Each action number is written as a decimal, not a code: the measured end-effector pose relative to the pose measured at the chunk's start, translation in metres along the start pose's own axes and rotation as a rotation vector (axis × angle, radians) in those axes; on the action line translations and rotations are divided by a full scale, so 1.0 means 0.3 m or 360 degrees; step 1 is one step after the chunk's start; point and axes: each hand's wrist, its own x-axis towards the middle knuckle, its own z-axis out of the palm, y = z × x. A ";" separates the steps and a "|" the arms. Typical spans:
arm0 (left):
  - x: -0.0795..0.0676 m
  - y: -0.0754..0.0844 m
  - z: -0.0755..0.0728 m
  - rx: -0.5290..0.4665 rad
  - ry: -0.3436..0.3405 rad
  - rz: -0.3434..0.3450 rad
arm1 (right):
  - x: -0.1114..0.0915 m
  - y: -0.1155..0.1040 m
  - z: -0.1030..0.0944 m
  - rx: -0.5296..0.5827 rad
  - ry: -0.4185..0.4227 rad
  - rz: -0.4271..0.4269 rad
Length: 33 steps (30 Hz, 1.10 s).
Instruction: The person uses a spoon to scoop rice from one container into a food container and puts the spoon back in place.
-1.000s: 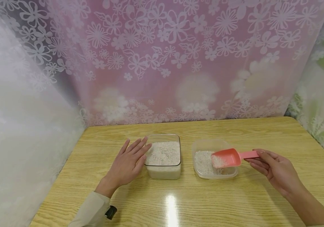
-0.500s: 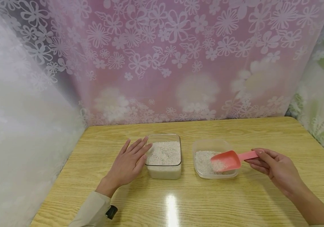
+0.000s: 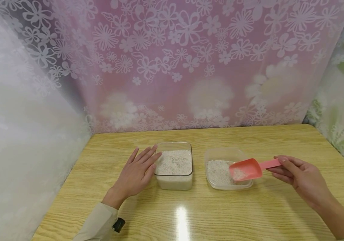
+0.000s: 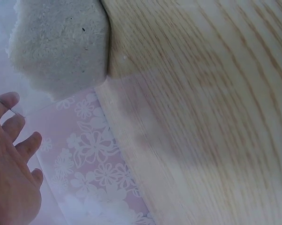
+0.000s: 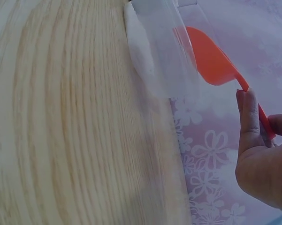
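My right hand (image 3: 305,180) pinches the pink handle of a red scoop (image 3: 251,170) between thumb and fingers. A little white rice (image 3: 239,174) lies toward the scoop's front lip. The scoop is over the right side of a clear plastic container (image 3: 229,187), which is partly filled with rice (image 3: 218,170). My left hand (image 3: 134,175), fingers straight and spread, touches the left rim of a clear square container (image 3: 175,185) nearly full of rice (image 3: 176,163). From the right wrist, the scoop (image 5: 213,58) appears beyond the plastic container's wall (image 5: 164,51).
Both containers stand side by side on a wood-grain table (image 3: 220,214), with a gap between them. A floral curtain (image 3: 165,100) hangs behind the table's far edge, and pale sheeting (image 3: 27,150) hangs at the left.
The scoop tilted slightly and dipped, then shifted a little to the right with my right hand. My left hand and both containers have stayed where they were.
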 end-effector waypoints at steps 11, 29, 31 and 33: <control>0.002 -0.001 0.002 0.0002 0.0004 0.0007 | -0.011 -0.028 0.000 -0.0166 0.0068 -0.0002; 0.000 -0.001 0.002 0.0005 -0.0003 -0.0002 | -0.019 -0.046 0.003 -0.0548 0.0176 -0.0090; 0.000 -0.001 0.002 0.0001 0.0000 -0.0001 | -0.019 -0.048 0.004 -0.0570 0.0178 -0.0111; -0.001 0.000 0.001 -0.0004 0.0002 -0.0003 | -0.019 -0.049 0.005 -0.0597 0.0175 -0.0131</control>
